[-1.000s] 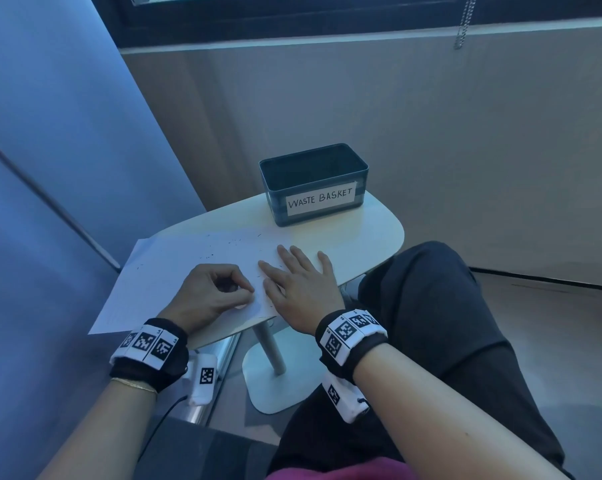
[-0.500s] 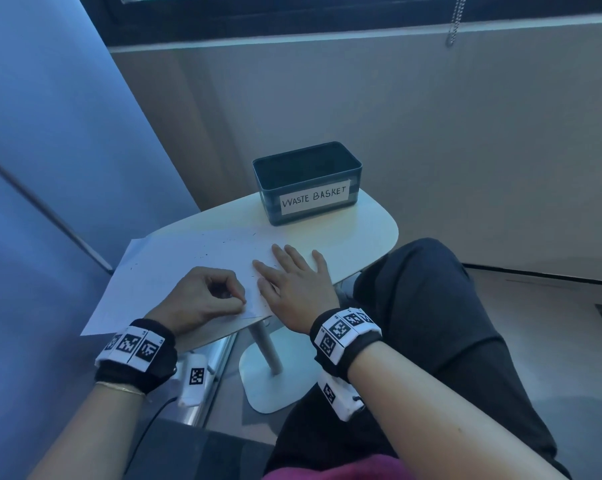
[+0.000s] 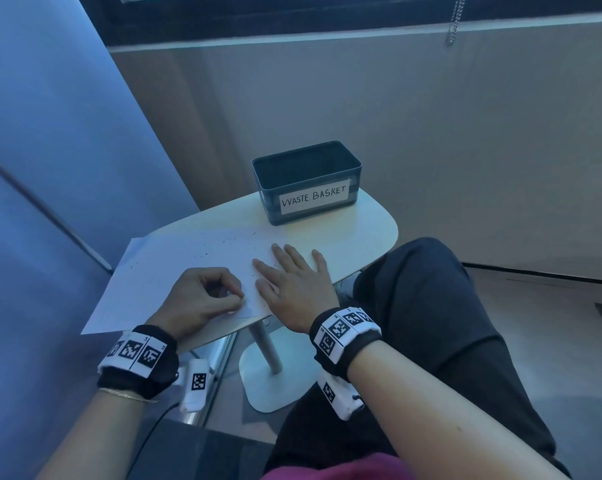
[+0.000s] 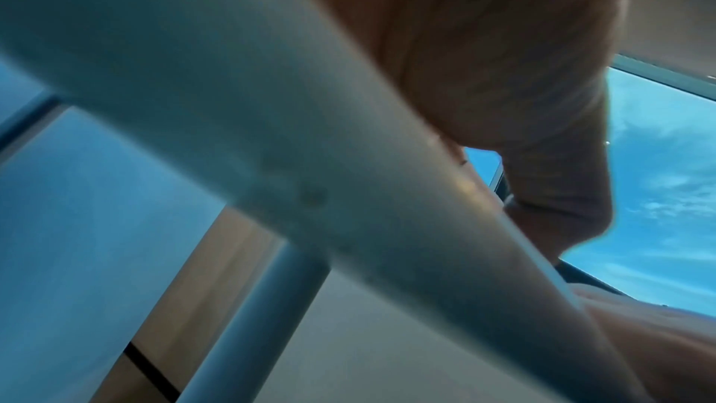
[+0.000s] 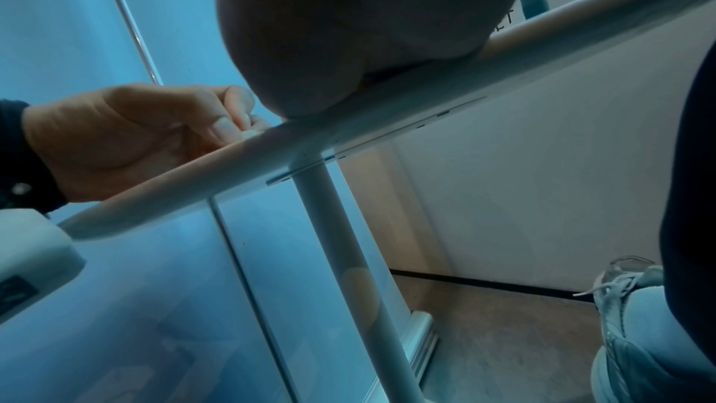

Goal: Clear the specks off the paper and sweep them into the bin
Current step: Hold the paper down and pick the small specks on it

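A white paper (image 3: 174, 268) lies on the small table (image 3: 361, 230), with dark specks (image 3: 228, 240) scattered over its far part. The dark bin (image 3: 270, 206) labelled WASTE BASKET stands at the table's far end, apart from the paper. My left hand (image 3: 240, 299) rests curled on the paper's near edge. In the right wrist view its thumb and forefinger (image 5: 236, 124) pinch a small white piece. My right hand (image 3: 292, 268) lies flat with straight fingers on the paper's right end. The wrist views look up from under the table edge (image 4: 271, 134).
A glass panel (image 3: 50, 168) runs close along the table's left side. The table's pole (image 5: 341, 256) and round foot (image 3: 275, 375) stand below. My knee (image 3: 431, 289) is right of the table and my shoe (image 5: 639, 333) is on the floor.
Both hands keep the same poses on the paper. Only the head view has shifted slightly.
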